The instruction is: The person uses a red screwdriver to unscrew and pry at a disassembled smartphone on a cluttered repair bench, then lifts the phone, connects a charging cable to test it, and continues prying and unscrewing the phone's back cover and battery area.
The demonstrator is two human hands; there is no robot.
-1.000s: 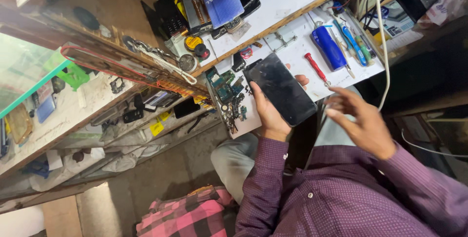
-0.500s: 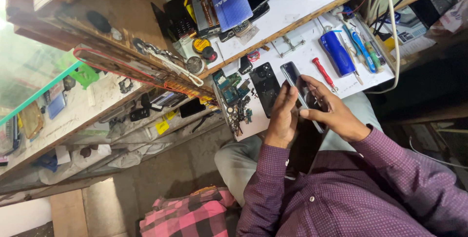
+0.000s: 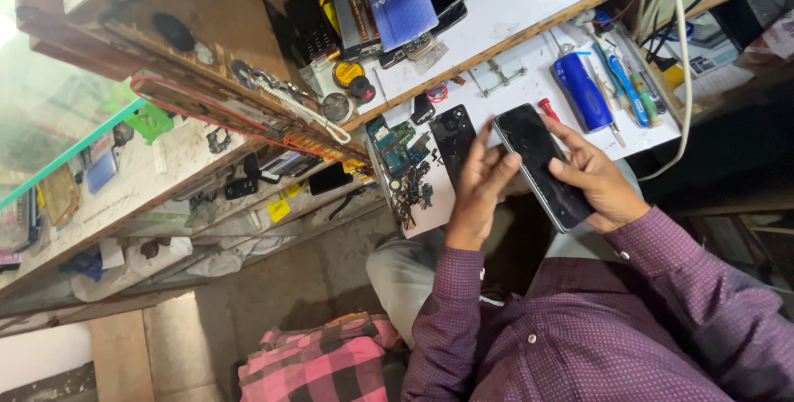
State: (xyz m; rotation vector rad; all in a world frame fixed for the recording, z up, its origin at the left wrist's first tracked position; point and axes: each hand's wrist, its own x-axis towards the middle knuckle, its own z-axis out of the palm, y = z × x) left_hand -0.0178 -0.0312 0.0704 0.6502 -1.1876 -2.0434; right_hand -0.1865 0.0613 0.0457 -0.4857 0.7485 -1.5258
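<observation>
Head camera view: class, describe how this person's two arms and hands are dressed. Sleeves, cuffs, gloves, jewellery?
Both arms wear long sleeves of a purple shirt with a fine pale dot pattern, buttoned down the front with small white buttons. The sleeves end at the wrists. The left hand and right hand are bare: no gloves, and no rings or watch show.
</observation>
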